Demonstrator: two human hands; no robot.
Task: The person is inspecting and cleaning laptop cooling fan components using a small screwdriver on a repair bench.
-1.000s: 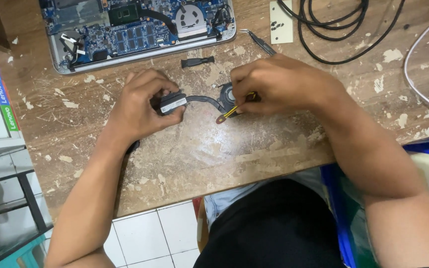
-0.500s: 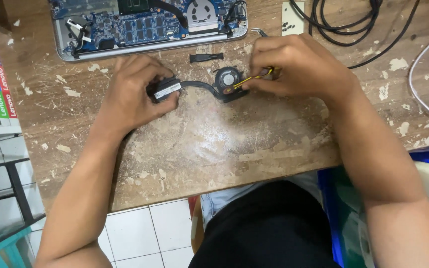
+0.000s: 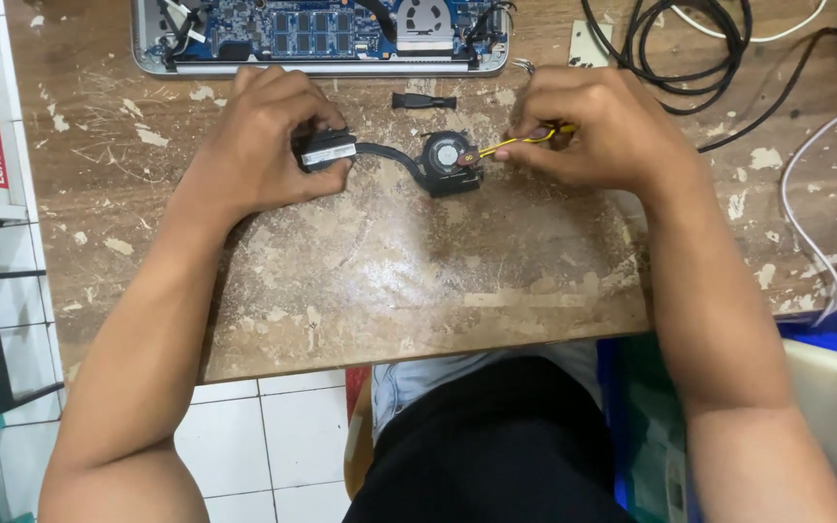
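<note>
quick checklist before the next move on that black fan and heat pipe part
1. Left hand steadies the finned end: ok, its fingers rest on the black block at the left end of the black laptop fan with its curved heat pipe.
2. Right hand has the thin yellow wire: ok, pinched and leading to the fan's right edge.
3. Wire free of the fan: cannot tell, the joint is too small to read.
4. Assembly lies flat on the worn wooden table: ok.
5. Small black screwdriver bit in reach: ok, lying just above the fan.
6. Opened silver laptop out of the way: ok, at the table's far edge.
</note>
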